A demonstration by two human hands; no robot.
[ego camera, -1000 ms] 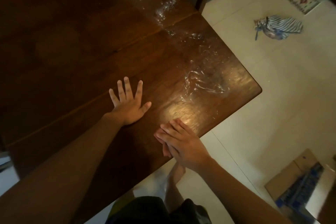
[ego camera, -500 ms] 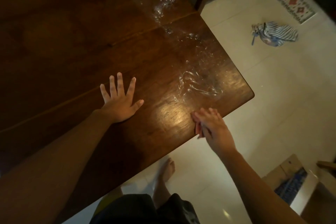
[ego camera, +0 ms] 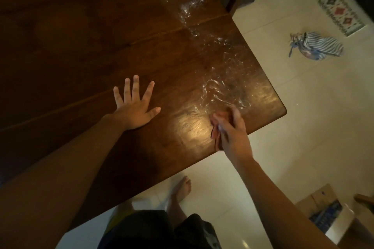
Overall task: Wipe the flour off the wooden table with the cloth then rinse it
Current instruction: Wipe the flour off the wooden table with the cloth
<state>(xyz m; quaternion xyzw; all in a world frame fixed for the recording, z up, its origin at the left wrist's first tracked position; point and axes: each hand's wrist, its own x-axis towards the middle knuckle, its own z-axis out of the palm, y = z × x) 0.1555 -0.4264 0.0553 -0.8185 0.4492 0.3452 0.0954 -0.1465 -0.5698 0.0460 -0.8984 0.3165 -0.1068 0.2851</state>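
Observation:
The dark wooden table (ego camera: pixel 85 32) fills the upper left. A whitish, shiny smear (ego camera: pixel 220 87) runs along its right side down to the near corner. My left hand (ego camera: pixel 134 107) lies flat on the wood, fingers spread, holding nothing. My right hand (ego camera: pixel 228 129) stands edge-on at the table's near edge, fingers straight and together, just below the smear; I see nothing in it. A blue-and-white striped cloth (ego camera: pixel 319 46) lies crumpled on the floor to the right, away from both hands.
Pale tiled floor (ego camera: pixel 303 117) surrounds the table corner. A small patterned mat (ego camera: pixel 340 11) lies at the upper right. A cardboard box (ego camera: pixel 327 214) sits at the lower right. My bare foot (ego camera: pixel 180 192) stands beside the table's near edge.
My right hand has slid along the table's near edge toward the corner, then up onto the wood at the smear. My left hand has stayed flat in place.

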